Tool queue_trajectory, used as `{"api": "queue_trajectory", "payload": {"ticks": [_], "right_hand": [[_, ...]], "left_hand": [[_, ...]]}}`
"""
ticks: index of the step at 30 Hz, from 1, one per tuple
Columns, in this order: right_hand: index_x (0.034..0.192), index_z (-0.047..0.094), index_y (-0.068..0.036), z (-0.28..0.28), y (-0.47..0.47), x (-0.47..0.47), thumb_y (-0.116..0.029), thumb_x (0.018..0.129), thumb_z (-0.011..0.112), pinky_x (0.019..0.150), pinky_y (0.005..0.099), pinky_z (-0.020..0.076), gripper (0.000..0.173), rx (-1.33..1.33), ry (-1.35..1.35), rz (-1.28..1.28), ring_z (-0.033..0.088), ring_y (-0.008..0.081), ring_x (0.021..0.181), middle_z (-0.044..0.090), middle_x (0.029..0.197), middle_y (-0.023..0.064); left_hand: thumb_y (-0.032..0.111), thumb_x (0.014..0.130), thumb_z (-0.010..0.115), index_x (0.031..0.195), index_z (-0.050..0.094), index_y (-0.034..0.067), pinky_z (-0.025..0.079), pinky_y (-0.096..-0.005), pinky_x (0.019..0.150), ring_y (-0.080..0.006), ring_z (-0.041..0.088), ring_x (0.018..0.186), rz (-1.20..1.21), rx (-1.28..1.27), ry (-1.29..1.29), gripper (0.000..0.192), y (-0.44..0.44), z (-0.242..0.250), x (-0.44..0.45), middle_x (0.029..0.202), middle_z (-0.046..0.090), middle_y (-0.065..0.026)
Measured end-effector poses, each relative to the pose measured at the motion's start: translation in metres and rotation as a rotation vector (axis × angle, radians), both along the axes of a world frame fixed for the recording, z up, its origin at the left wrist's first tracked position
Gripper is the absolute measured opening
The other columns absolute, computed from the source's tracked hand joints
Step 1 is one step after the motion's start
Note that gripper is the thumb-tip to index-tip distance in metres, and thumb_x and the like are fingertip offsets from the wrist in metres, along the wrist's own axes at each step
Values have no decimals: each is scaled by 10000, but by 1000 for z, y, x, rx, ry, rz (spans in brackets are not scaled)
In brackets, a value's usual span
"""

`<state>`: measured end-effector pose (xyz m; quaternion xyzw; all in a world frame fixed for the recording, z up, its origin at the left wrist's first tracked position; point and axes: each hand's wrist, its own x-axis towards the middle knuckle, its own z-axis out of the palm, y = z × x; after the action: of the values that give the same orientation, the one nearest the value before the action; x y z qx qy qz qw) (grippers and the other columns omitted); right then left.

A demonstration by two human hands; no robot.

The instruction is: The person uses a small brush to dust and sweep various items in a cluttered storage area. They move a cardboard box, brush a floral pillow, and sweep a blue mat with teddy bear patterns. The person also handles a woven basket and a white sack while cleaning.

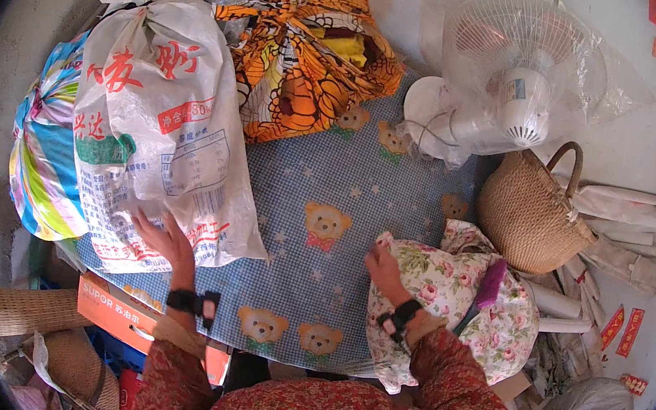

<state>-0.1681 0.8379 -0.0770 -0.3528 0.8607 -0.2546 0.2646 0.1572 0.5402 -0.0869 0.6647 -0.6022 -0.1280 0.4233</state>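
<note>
My left hand (167,240), fingers apart, lies at the lower part of a white woven sack (190,126) with red and blue print; its mouth is tied. At the near right, my right hand (384,268) is at the edge of a floral cloth bundle (435,280) with a purple strip on it; whether the fingers grip its cloth cannot be told. Both rest on a mat (285,200) of blue check with teddy bears. Behind them sits an orange patterned cloth bundle (300,79), knotted on top, with yellow fabric showing.
A striped cloth bundle (56,141) leans beside the sack. A plastic-wrapped electric fan (520,87) lies at the back right, near a woven basket (530,211) with a handle. Below the mat's left edge are an orange carton (112,314) and woven baskets (26,312).
</note>
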Motion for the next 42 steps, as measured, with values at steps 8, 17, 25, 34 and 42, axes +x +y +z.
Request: {"api": "queue_trajectory", "payload": {"ticks": [8,17,25,34,42], "right_hand": [[870,541,15,59,-175,-111,-215,830,527,626,453,435,234,-200,259,-25,557,398,717,565,727,216],[986,574,-24,83,-362,-123,-244,837,537,714,435,460,268,-250,508,138,581,362,866,610,903,196],[931,586,-16,142,-407,-189,-271,854,499,665,440,450,281,-277,931,162,571,366,776,605,860,180],[887,553,0,108,-368,-159,-231,771,591,712,463,436,261,94,666,476,563,389,811,574,838,224],[939,562,27,89,-365,-184,-235,768,605,714,436,457,316,123,226,571,582,361,847,593,920,211]], "left_hand": [[500,843,466,1405,209,145,139,-599,1002,-359,168,1318,-113,-23,-851,713,-150,19,-44,1446,204,-115],[476,836,464,1393,243,124,106,-577,1026,-359,140,1331,-125,-209,-764,696,-158,-11,-45,1457,183,-123],[464,829,467,1386,261,119,91,-562,1040,-353,121,1339,-120,-198,-731,688,-157,-14,-45,1464,168,-121],[462,817,475,1385,260,105,71,-556,1045,-350,116,1342,-119,-177,-744,704,-158,-13,-45,1464,172,-123],[463,822,466,1387,256,109,67,-553,1047,-353,112,1344,-121,-197,-730,699,-159,-17,-44,1466,170,-116]]}}
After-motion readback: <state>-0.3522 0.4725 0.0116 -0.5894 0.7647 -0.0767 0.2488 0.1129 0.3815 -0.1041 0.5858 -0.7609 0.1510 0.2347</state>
